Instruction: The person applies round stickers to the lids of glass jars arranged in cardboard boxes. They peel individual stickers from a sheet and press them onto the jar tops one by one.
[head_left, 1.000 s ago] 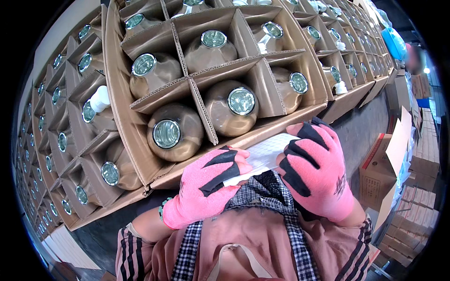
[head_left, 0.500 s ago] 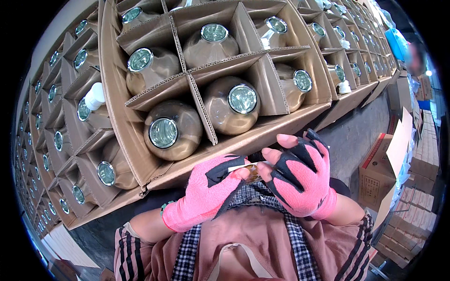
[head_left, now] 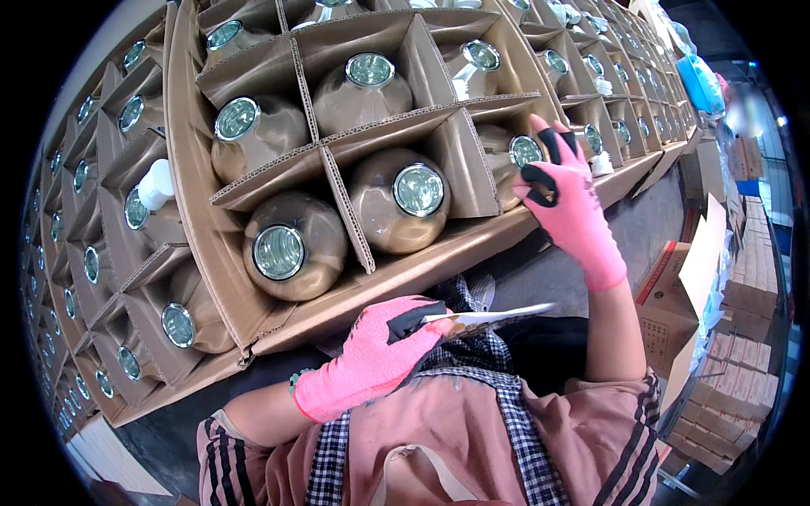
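My left hand (head_left: 380,350), in a pink glove with black patches, is closed on a thin white sheet (head_left: 494,319) with gold-brown marks, seen nearly edge-on. The sheet points right, just off the carton's near edge. My right hand (head_left: 569,190), gloved alike with bare fingertips, is at the near right compartment. Its thumb and forefinger curl together by a brownish glass bottle (head_left: 498,164) with a silver rim; what they pinch, if anything, cannot be made out. Another two bottles, one in the near left compartment (head_left: 295,219) and one beside it (head_left: 396,223), stand in the same carton (head_left: 413,274).
Cardboard dividers (head_left: 464,160) part the bottles. More cartons of bottles stand left (head_left: 135,295) and right (head_left: 620,139). A white plastic cap-like piece (head_left: 156,184) lies on the left. An open box (head_left: 666,295) and stacked packs (head_left: 734,379) stand right; a person (head_left: 744,110) is far right.
My right hand has left the sheet and moved up and right to the near right bottle. My left hand still holds the sheet, which now shows longer. The view has shifted slightly.
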`<state>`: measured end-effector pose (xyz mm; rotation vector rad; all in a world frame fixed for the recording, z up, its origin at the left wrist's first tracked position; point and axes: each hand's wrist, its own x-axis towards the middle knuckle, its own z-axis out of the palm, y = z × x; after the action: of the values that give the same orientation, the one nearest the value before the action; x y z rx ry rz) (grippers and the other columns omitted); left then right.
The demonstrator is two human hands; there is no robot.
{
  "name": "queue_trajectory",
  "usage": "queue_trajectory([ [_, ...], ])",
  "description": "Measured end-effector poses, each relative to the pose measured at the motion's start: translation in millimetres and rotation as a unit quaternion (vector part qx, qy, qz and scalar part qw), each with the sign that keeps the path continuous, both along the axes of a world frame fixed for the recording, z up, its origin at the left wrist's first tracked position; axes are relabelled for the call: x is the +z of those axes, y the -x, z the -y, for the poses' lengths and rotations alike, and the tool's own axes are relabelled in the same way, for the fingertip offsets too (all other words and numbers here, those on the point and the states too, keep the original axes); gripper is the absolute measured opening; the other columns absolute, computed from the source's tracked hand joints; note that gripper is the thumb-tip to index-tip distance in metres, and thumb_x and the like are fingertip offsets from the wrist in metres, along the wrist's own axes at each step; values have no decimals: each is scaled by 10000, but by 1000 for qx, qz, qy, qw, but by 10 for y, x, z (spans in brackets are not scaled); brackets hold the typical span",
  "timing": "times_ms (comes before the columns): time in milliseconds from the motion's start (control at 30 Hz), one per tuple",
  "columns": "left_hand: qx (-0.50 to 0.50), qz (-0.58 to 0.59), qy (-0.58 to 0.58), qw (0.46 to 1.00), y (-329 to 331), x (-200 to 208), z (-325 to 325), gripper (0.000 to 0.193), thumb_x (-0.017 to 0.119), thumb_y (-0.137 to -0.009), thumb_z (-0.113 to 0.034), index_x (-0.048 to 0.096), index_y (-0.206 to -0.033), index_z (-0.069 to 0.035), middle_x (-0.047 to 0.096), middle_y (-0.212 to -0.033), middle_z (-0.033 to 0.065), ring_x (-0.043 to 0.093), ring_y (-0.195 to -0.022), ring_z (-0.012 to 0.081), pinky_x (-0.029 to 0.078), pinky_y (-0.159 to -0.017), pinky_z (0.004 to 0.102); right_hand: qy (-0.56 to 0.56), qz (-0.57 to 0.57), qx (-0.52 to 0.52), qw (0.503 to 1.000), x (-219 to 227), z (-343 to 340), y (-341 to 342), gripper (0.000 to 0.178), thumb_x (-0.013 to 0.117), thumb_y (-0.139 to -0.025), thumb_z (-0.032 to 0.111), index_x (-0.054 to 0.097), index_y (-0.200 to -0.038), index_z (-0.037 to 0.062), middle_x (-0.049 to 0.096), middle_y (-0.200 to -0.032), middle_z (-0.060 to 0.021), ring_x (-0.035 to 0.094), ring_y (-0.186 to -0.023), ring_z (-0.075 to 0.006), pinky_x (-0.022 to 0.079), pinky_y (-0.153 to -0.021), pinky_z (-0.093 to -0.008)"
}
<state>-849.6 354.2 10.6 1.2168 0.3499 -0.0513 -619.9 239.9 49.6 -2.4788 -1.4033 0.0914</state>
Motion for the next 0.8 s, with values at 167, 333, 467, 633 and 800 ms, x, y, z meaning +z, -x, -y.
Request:
queue_trajectory([
  [167,-35,21,-43,998,-55,-6,-51,187,567,-800,-145,608,-900,7,603,-823,132,573,-742,225,444,-690,296,119,93,68,986,-196,-28,-155,110,637,-616,78,597,-719,67,347,-1318,-117,309,-1192,-375,284,-947,-457],
  [333,-10,51,-57,997,-54,-75,-69,188,566,-798,-146,602,-894,12,602,-819,138,567,-749,247,442,-696,309,164,114,107,974,-270,-123,-194,95,663,-600,87,604,-663,46,350,-1323,-93,307,-1197,-364,291,-957,-446],
  [467,-11,48,-44,998,-69,-89,-82,185,568,-796,-139,599,-890,17,601,-818,140,566,-751,251,442,-692,316,204,158,132,957,-245,-192,-181,162,661,-569,90,597,-715,62,333,-1323,-115,282,-1216,-345,269,-968,-483],
  [633,-31,56,-42,997,-77,-74,-104,178,565,-798,-136,600,-884,16,601,-816,141,566,-747,250,444,-683,319,148,175,110,967,-182,-182,-144,337,670,-543,86,584,-869,78,312,-1328,-139,289,-1213,-337,277,-963,-479],
  [800,-3,55,-28,998,-27,-82,-111,169,550,-803,-124,596,-895,11,594,-834,139,561,-762,233,438,-704,313,-59,75,2,995,361,-171,182,366,709,-576,89,570,-913,55,422,-1240,-169,398,-1134,-352,336,-918,-421],
])
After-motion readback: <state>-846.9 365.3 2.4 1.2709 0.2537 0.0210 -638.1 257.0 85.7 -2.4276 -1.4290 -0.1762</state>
